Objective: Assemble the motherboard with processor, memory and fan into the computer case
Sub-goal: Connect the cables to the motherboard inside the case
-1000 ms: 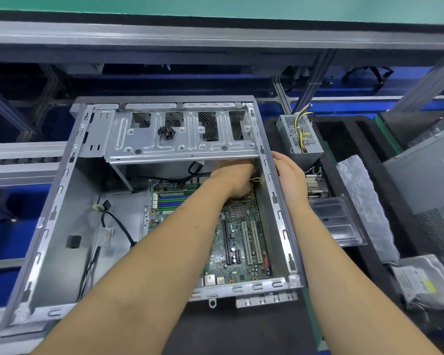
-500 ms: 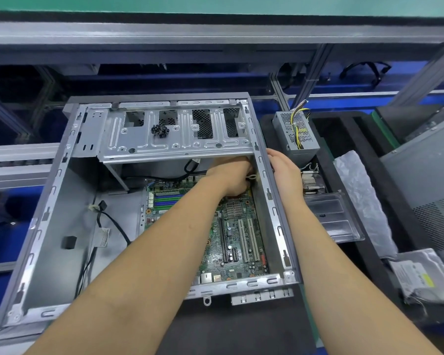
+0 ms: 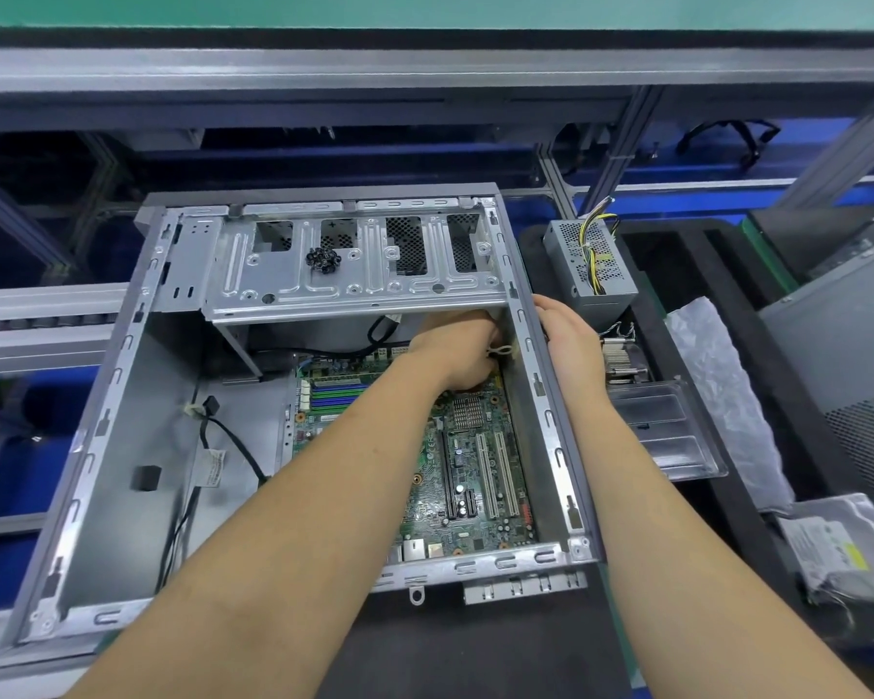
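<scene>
The open grey computer case (image 3: 551,436) lies on its side. The green motherboard (image 3: 475,476) sits on its floor, with blue and green memory slots (image 3: 339,391) at its far left. My left hand (image 3: 455,350) reaches over the board's far right corner, just under the drive cage (image 3: 354,280). Its fingers curl at a small white clip (image 3: 501,351) by the case's right wall, and its fingertips are hidden. My right hand (image 3: 571,340) rests flat on the outside of that wall near the rim. A finned cooler (image 3: 621,363) lies outside the case, right of my right hand.
Black screws (image 3: 324,258) lie heaped on the drive cage. A power supply (image 3: 589,264) with yellow wires stands right of the case. A clear plastic tray (image 3: 672,431), a bubble bag (image 3: 717,385), a bagged drive (image 3: 838,552) and another case (image 3: 848,365) fill the right side. Black cables (image 3: 233,441) run inside the case.
Both hands keep their places at the case's far right wall. Only the camera view has shifted slightly.
</scene>
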A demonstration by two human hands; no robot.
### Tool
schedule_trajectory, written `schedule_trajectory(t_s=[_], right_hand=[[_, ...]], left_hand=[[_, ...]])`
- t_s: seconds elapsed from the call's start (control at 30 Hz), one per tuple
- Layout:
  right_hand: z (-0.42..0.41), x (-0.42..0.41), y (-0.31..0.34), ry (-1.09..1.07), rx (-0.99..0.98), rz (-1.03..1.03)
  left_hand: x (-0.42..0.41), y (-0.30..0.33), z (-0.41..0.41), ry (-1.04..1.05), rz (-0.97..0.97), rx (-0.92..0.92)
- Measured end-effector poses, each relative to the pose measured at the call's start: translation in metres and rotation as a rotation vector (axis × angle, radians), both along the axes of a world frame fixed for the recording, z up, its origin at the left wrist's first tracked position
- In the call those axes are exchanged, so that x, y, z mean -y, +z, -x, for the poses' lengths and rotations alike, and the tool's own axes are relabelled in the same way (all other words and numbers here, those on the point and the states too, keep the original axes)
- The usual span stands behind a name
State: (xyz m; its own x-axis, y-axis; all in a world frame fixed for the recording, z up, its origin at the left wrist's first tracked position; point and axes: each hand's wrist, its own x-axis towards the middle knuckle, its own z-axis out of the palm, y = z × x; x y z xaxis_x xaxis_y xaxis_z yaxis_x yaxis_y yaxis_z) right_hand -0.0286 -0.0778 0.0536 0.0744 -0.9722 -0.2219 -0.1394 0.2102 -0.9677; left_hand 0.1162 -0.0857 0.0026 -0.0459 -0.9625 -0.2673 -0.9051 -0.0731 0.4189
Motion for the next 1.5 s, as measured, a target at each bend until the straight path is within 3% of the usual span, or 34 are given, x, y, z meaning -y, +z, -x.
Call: schedule_trajectory(t_s=[1.1, 1.5], right_hand=[[0.0004, -0.0003, -0.0010, 0.008, 0.020, 0.019], [0.0004, 0.0005, -0.0012, 0.010, 0.002, 0.005]], left_hand=[[0.0003, -0.0010, 0.0017, -0.029, -0.039, 0.043], [-0.0094, -0.0069, 0.0019, 0.081, -0.029, -0.073]])
